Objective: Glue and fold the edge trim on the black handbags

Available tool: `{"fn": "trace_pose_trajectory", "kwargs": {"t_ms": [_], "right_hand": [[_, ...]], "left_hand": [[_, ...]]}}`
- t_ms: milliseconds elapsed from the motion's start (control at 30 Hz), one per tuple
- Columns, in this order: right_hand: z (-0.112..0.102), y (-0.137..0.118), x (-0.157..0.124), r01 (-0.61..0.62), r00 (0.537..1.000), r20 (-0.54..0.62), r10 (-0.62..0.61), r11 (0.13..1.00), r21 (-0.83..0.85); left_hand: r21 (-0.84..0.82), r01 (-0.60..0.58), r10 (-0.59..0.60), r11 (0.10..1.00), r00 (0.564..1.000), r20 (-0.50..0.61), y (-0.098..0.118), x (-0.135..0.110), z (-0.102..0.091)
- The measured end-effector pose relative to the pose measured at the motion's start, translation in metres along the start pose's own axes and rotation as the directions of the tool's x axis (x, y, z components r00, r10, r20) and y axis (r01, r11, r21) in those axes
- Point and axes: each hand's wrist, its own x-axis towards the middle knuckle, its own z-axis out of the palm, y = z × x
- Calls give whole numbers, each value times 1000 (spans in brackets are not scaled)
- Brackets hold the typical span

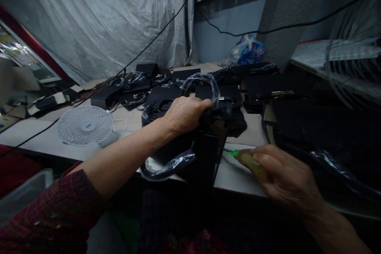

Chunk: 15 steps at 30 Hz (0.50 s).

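Observation:
My left hand is closed on the top of a black handbag at the table's front edge. One handle, partly wrapped in clear plastic, hangs toward me, and another wrapped handle arches up behind my fingers. In my right hand is a yellowish squeeze bottle with a thin green nozzle. The nozzle points left at the bag's right side edge; I cannot tell whether it touches. What is inside the bottle cannot be made out.
Several black bags and pieces lie across the back of the table. A white fan stands at left. Larger dark bags crowd the right. A black cable crosses diagonally, and a blue-white plastic bag sits by the wall.

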Motion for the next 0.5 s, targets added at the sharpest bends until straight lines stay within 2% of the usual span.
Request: {"fn": "trace_pose_trajectory", "kwargs": {"t_ms": [67,200,367,500], "right_hand": [[0,-1,1,7,1000,23,-8,999,40],[0,-2,2,-2,997,-79,0,1000,-19],[1,-3,3,1,997,83,-6,998,66],[3,-3,3,-43,999,10,43,998,48]], "left_hand": [[-5,-1,1,1000,1000,-6,0,-1,0],[-14,3,-3,1000,1000,4,-1,-2,0],[-1,3,-3,1000,1000,6,0,-2,0],[-8,9,-9,1000,1000,3,1,-2,0]]}}
